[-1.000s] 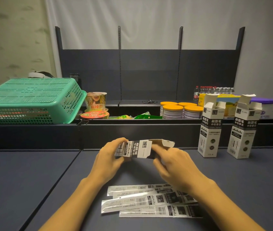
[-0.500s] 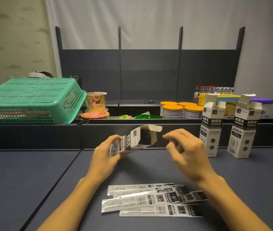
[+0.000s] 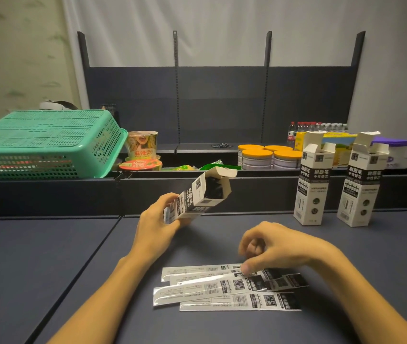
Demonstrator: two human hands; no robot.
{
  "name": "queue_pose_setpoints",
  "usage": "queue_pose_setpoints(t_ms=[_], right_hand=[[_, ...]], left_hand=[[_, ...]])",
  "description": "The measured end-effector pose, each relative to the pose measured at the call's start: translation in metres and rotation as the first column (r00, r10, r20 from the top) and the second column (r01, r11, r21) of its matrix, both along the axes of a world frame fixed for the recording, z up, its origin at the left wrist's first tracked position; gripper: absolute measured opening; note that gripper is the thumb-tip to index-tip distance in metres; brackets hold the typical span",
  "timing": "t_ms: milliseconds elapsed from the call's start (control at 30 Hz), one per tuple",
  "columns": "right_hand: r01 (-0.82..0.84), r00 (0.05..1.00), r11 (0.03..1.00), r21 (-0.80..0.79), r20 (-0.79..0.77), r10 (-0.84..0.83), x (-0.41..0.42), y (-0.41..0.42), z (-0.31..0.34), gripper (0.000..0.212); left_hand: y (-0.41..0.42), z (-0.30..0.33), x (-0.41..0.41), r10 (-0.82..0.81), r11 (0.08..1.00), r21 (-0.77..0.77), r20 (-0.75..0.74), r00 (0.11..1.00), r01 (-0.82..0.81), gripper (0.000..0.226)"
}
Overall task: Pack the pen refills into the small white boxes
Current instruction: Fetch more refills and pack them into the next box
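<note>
My left hand (image 3: 156, 225) grips a small white box (image 3: 197, 197) by its lower end, tilted up to the right with its top flap open and the dark inside showing. Several flat pen refill packets (image 3: 222, 288) lie fanned on the dark table near me. My right hand (image 3: 272, 249) hovers over their right ends, thumb and fingers curled, fingertips touching the upper packets; whether it holds one I cannot tell. Two more white boxes (image 3: 313, 182) (image 3: 363, 184) stand upright with open flaps at the right.
A green plastic basket (image 3: 48, 142) sits upside down at the back left. Behind a dark ledge are instant noodle cups (image 3: 143, 145), orange-lidded cans (image 3: 267, 155), snack bags, water bottles and a yellow carton. A seam (image 3: 85, 259) splits the table surface.
My left hand raised and tilted the box, its mouth now facing up and right. My right hand let go of the flap and dropped down onto the refill packets.
</note>
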State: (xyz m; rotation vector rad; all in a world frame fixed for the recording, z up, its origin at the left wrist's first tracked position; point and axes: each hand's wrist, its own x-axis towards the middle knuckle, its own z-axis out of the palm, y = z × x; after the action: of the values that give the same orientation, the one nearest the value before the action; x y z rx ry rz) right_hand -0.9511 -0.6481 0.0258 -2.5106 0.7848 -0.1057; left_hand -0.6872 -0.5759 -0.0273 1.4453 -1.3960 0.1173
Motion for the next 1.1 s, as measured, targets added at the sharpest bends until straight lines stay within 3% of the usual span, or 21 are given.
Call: queue_pose_setpoints(t_ms=[167,333,500,600,700,833,933,1100], right_hand=[[-0.066,0.997,0.995,0.075,-0.040,0.069,-0.007,0.002,0.008,0.037],[-0.065,0.982,0.997,0.030,-0.176,0.070,0.002,0.011,0.003,0.040],[-0.039,0.985,0.998,0.048,-0.166,0.047,0.003,0.010,0.002,0.035],[-0.049,0.998,0.995,0.090,-0.041,0.053,0.001,0.009,0.003,0.029],[-0.095,0.973,0.976,0.195,0.226,0.049,-0.002,0.009,0.009,0.020],[-0.220,0.774,0.858,0.464,0.619,-0.136,-0.002,0.019,0.021,0.021],[-0.291,0.622,0.781,0.553,0.729,-0.284,-0.004,0.026,0.030,0.020],[-0.342,0.363,0.782,0.522,0.840,-0.402,-0.014,0.027,0.042,0.019]], left_hand=[[-0.001,-0.002,0.001,0.006,1.000,0.000,-0.001,1.000,-0.006,0.050],[-0.001,-0.001,0.001,0.002,1.000,-0.012,0.006,1.000,-0.002,0.050],[-0.002,-0.001,0.001,0.004,1.000,-0.011,0.008,1.000,-0.004,0.050],[-0.002,-0.001,0.002,0.005,1.000,-0.015,-0.006,1.000,-0.005,0.050],[-0.002,-0.001,0.003,0.004,1.000,-0.014,-0.020,1.000,-0.004,0.050],[-0.002,-0.002,0.003,-0.006,1.000,-0.020,-0.031,1.000,0.005,0.049],[-0.002,-0.001,0.003,-0.003,1.000,-0.011,-0.038,0.999,0.003,0.050],[-0.002,0.000,0.003,0.005,1.000,-0.010,-0.056,0.998,-0.005,0.050]])
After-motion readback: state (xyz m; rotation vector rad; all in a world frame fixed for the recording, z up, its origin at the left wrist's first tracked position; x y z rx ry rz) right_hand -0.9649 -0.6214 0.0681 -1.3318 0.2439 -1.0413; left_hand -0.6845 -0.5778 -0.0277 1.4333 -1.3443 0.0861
